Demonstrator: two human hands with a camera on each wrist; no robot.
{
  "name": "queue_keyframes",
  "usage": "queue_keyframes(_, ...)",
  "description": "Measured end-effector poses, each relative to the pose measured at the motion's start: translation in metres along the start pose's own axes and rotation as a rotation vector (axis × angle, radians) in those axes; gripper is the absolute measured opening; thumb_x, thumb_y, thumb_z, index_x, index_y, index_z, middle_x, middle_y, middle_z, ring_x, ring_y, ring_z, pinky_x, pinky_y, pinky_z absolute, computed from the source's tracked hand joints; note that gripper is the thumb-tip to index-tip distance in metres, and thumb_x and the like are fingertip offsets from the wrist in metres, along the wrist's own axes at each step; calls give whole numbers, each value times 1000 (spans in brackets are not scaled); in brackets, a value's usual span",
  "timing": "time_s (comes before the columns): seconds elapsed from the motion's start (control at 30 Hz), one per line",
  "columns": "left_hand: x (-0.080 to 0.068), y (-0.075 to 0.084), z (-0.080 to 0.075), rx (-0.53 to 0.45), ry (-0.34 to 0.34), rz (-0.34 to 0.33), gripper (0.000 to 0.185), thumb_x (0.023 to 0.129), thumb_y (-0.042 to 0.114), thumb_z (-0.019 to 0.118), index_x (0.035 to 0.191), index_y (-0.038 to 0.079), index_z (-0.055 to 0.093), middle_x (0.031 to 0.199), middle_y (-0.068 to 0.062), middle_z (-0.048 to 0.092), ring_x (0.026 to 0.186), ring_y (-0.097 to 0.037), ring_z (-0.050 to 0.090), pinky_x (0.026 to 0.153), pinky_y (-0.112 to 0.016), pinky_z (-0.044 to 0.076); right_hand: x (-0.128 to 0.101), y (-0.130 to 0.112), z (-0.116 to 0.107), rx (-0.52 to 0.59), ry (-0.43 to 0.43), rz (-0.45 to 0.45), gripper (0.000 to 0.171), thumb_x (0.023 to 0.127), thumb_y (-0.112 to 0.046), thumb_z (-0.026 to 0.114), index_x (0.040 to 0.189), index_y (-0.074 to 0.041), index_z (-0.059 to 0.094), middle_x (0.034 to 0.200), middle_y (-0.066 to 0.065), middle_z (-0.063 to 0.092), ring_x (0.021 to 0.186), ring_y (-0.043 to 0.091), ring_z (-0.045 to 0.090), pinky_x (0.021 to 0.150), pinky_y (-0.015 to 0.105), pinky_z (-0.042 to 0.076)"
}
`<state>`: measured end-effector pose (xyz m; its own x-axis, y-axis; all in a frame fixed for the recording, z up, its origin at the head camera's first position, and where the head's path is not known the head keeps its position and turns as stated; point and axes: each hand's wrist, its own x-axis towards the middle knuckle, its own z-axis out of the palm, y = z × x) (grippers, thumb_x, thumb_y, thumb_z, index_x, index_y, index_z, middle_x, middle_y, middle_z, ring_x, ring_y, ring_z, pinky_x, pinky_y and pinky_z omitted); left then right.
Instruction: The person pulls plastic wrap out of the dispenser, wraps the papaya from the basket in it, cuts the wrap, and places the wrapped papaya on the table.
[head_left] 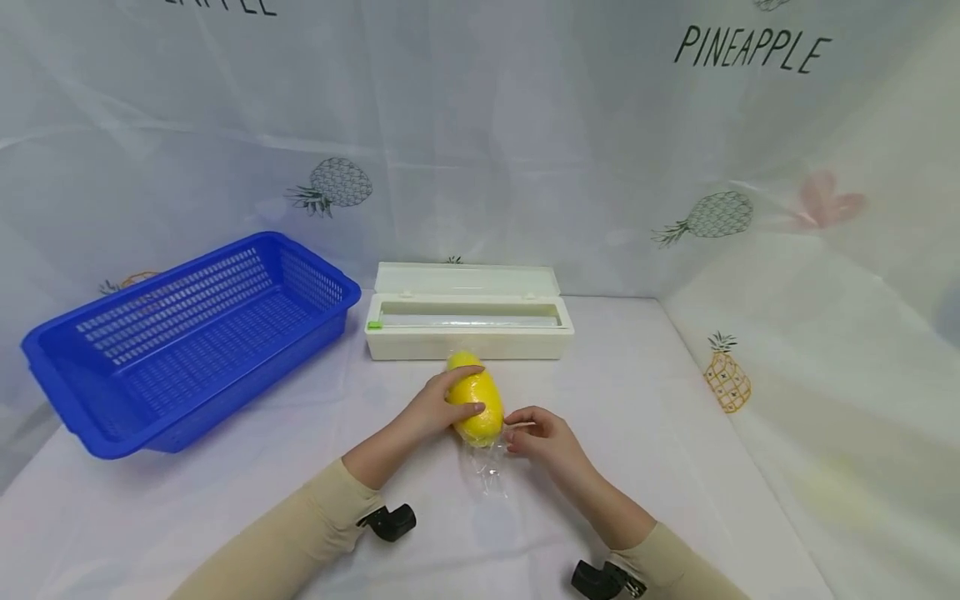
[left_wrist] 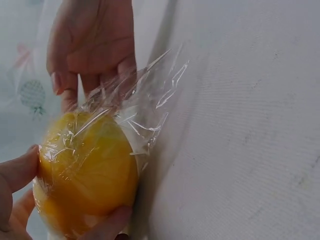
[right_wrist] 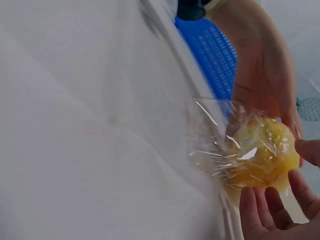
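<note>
A yellow pear-shaped fruit [head_left: 477, 400] is wrapped in clear cling film, held just above or on the table in front of a white box. My left hand [head_left: 442, 402] grips it from the left, thumb and fingers spread around it. Loose film [head_left: 487, 471] hangs off its near end and shows as a crinkled flap in the left wrist view. At the fruit's right side is my right hand [head_left: 546, 437], fingers loosely bent beside the film. In the right wrist view its fingertips [right_wrist: 248, 200] are close to the wrapped fruit [right_wrist: 267, 155]; whether they touch it is unclear.
The white cling film dispenser [head_left: 468, 343] stands behind the hands with its lid up and a roll inside. A blue perforated basket [head_left: 180, 417] is on the left. White pineapple-print cloth [head_left: 600, 200] hangs behind and to the right; white cloth covers the table [head_left: 637, 375].
</note>
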<state>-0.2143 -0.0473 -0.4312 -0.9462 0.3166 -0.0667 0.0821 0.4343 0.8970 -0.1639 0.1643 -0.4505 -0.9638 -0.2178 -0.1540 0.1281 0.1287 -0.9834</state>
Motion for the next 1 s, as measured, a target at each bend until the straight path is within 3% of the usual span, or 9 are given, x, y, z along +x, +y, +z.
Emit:
queue_keyframes(0.2,-1,1,0,6,-8,-5,55,88,18,73,139,20,54,146,-17,43,134,-40,37,108,-61,28,-9,5,-2,-91,-41,44,32,86,-10,73,110,8,59,93,8,66,80,18,64,73,29,56)
queue_keyframes(0.43,0,-1,-4,-10,-17,2,55,87,17,73,139,19,54,146,-17,43,133,-38,38,108,-59,28,-10,9,-1,-154,-108,13,22,87,-11,72,100,7,68,87,5,69,78,14,63,72,24,53)
queue_keyframes(0.67,3,-4,-8,-29,-41,-1,56,88,16,73,140,19,53,147,-15,42,130,-36,39,107,-56,32,-12,13,-6,-65,-148,21,19,90,-5,67,97,12,65,89,16,72,80,19,69,76,31,57)
queue_keyframes(0.77,4,-6,-8,-41,-54,-16,56,88,17,73,140,20,53,147,-15,42,124,-35,43,101,-51,42,-12,14,-7,-55,-185,43,18,92,-5,65,97,12,65,88,17,72,79,18,69,76,31,57)
queue_keyframes(0.87,6,-7,-9,-80,-68,-49,57,88,17,73,141,22,52,148,-16,40,115,-35,47,87,-42,53,-13,14,-8,-83,-201,61,19,92,-7,65,98,11,66,86,14,71,77,15,66,74,28,57)
queue_keyframes(1.0,7,-6,-9,-146,-82,-93,57,88,15,73,141,23,52,147,-17,38,105,-35,52,72,-35,57,-12,14,-8,-108,-221,65,18,92,-5,64,96,12,67,80,12,70,67,15,62,65,25,55)
